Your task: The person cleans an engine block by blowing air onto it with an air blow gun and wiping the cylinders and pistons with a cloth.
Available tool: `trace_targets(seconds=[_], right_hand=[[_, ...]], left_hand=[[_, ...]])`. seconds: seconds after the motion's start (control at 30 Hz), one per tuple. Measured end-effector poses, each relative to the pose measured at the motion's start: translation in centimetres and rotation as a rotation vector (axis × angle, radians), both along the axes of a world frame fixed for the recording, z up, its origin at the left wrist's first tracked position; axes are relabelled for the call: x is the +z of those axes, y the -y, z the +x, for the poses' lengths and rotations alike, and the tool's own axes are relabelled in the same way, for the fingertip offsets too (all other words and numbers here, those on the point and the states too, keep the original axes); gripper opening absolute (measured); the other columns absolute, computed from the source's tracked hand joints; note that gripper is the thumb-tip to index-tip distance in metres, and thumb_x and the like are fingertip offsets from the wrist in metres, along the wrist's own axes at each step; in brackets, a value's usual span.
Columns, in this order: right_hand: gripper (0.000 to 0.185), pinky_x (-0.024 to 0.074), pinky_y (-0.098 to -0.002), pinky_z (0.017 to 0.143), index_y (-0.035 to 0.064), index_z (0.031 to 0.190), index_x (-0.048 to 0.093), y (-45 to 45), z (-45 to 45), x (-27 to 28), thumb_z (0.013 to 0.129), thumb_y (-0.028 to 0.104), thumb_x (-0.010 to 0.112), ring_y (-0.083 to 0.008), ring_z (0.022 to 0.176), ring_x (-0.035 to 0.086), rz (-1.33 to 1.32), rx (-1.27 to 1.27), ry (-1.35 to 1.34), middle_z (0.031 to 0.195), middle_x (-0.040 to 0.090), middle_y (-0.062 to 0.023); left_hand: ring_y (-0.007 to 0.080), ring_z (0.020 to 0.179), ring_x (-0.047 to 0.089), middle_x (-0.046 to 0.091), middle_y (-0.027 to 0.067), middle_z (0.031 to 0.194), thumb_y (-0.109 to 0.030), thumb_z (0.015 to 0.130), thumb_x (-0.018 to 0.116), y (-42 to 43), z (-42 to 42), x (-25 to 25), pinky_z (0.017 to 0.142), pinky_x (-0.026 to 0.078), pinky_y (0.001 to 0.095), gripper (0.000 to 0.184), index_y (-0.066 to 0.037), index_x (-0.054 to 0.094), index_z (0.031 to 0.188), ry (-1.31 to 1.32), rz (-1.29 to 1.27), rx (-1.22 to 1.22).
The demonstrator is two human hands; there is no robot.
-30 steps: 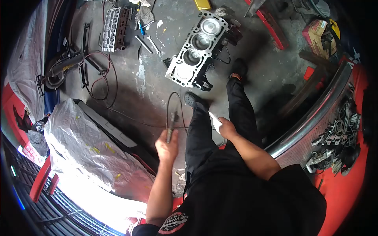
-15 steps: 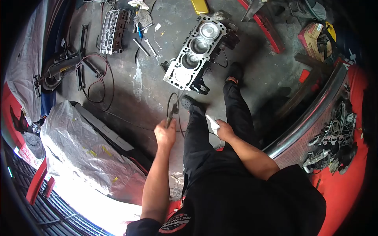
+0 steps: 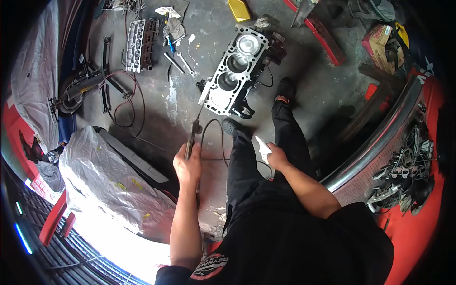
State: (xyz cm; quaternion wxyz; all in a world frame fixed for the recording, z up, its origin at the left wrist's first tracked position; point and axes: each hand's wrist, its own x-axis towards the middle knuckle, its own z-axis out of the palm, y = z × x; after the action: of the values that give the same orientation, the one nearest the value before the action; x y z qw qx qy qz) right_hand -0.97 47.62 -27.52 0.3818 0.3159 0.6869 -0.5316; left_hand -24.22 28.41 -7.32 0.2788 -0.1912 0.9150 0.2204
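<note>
My left hand (image 3: pixel 187 165) is closed around an air blow gun (image 3: pixel 192 135) with a long thin nozzle aimed toward the engine block (image 3: pixel 231 81). A dark hose (image 3: pixel 221 135) loops beside the gun. The block lies on the floor ahead of my feet, its flat top and cylinder bores facing up, with bright pistons in view. In front of my thigh, my right hand (image 3: pixel 278 156) grips a crumpled white rag (image 3: pixel 262 148), partly hidden by the fingers.
A cylinder head (image 3: pixel 139 45) lies to the left, near wrenches (image 3: pixel 185 62) and a blue-handled tool (image 3: pixel 170 43). A yellow container (image 3: pixel 239 10) is behind the block. A covered seat-like bulk (image 3: pixel 104 175) stands at left; a chrome bumper (image 3: pixel 375 137) and engine parts (image 3: pixel 403 166) are at right.
My left hand has moved left, and the blow gun now tilts toward the block's near left corner. My right hand still holds the rag. The view has shifted slightly.
</note>
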Motion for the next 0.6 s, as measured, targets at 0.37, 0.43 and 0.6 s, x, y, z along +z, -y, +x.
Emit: trace_targets(seconds=[0.37,0.43,0.6], right_hand=[[0.043,0.0489,-0.0470,0.090,0.0038,0.123,0.058,-2.2,-1.0,0.0,0.082,0.002,0.050,-0.0432,0.107,0.062,-0.060,-0.151,0.030,0.112,0.066,-0.0246],[0.043,0.0490,-0.0471,0.090,0.0041,0.124,0.058,-2.4,-0.9,0.7,0.082,0.002,0.049,-0.0434,0.106,0.062,-0.054,-0.134,0.030,0.112,0.066,-0.0247],[0.042,0.0490,-0.0477,0.089,0.0041,0.123,0.058,-2.9,-0.7,0.1,0.082,0.004,0.051,-0.0434,0.105,0.062,-0.012,-0.107,0.010,0.109,0.067,-0.0248]], left_hand=[[0.0137,0.046,0.054,0.061,0.0047,0.062,-0.025,0.091,0.066,-2.0,-2.6,-4.6,0.042,0.044,0.0295,0.026,0.000,0.067,0.084,0.058,-0.012,0.078],[0.0139,0.045,0.054,0.060,0.0045,0.061,-0.025,0.091,0.066,-2.1,-3.5,-5.2,0.040,0.043,0.0292,0.025,-0.001,0.068,0.086,0.038,-0.045,0.035],[0.0143,0.038,0.048,0.057,0.0062,0.060,-0.022,0.091,0.065,-3.7,-8.1,-5.4,0.035,0.039,0.0298,0.025,0.000,0.064,0.079,0.169,0.041,0.203]])
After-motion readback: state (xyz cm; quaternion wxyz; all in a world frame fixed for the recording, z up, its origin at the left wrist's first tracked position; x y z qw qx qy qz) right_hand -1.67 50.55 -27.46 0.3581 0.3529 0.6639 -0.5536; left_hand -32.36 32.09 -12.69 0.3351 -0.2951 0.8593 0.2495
